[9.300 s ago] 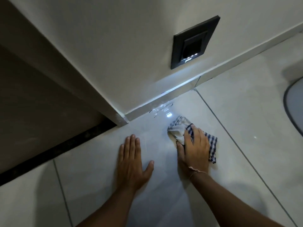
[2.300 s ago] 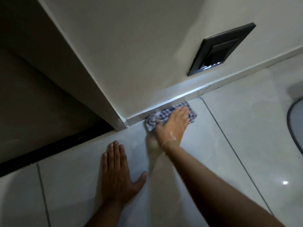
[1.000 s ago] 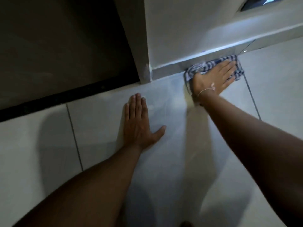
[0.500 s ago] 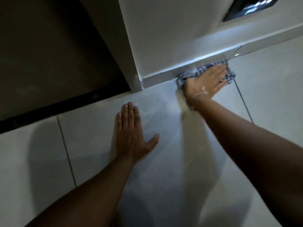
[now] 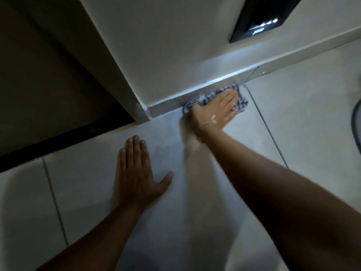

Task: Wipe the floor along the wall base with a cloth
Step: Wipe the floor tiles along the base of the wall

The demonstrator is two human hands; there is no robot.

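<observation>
A: Checked blue-and-white cotton, crumpled under the right hand (image 5: 214, 110). The fingers lie flat and spread, pressing the cloth (image 5: 242, 102) down rather than gripping it.

B: And the left hand (image 5: 136, 173)?

A: Released, palm flat on the floor (image 5: 293, 118), nearer and to the left, holding nothing. It looks like a prop for the body's weight.

B: Where does the cloth sit exactly?

A: On the tile, touching the pale skirting (image 5: 170, 104) at the foot of the wall (image 5: 166, 45), just right of the wall's corner. Its right edge reaches a dark grout line (image 5: 267, 128).

B: How far along would you say?

A: Mid-stroke, I judge. The tile by the corner shows faint dull streaks, perhaps dampness, though the dim light makes that uncertain. The stretch of skirting running far right, beyond the grout line, looks untouched, so most of the base seems left to do.

B: Surfaces?

A: Large glossy grey tiles, smooth and reflective. Matte painted wall. A black rectangular plate (image 5: 259, 18) with small lit points is set in the wall above. A dark curved edge (image 5: 356, 124) shows far right; I cannot tell what it is.
</observation>
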